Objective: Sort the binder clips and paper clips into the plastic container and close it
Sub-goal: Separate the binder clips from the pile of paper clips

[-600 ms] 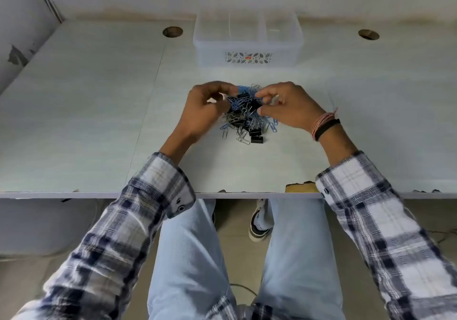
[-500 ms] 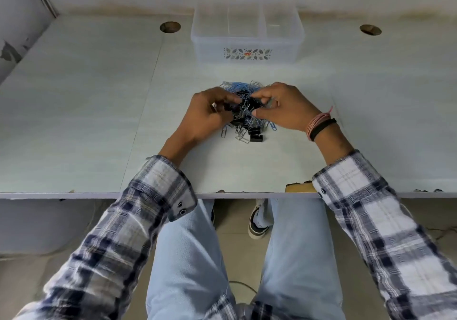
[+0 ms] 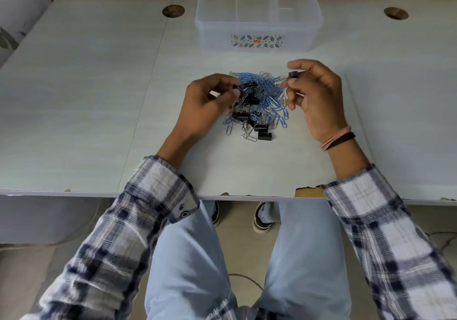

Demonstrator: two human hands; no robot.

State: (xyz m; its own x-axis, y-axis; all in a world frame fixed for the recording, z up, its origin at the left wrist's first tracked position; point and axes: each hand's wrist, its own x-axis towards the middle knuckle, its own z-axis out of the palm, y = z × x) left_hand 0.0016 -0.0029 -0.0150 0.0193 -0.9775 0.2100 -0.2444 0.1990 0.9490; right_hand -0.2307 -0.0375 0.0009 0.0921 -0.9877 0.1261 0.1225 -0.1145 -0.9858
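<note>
At the left of the pile, the left hand is curled, its thumb and fingertips pinched on what looks to be a black binder clip at the pile's left edge, though the grip itself is partly hidden by the knuckles. The heap of paper clips lies in the middle of the table, mostly blue with some silver ones mixed in; they are too tangled to be counted. Among and just near of them, about six loose binder clips can be made out, though more may be buried. At the right, the right hand is raised just beside the heap, thumb and forefinger closed on one small black binder clip. One plastic container stands at the far side of the table, open, apparently empty, and divided into at least two compartments; no lid is seen. The step in hand is judged to be the separating of binder clips from the tangle, and the task is barely begun. It would be done well if each clip were shaken free of any hooked wire before being carried over, and if one compartment were kept for each kind.
</note>
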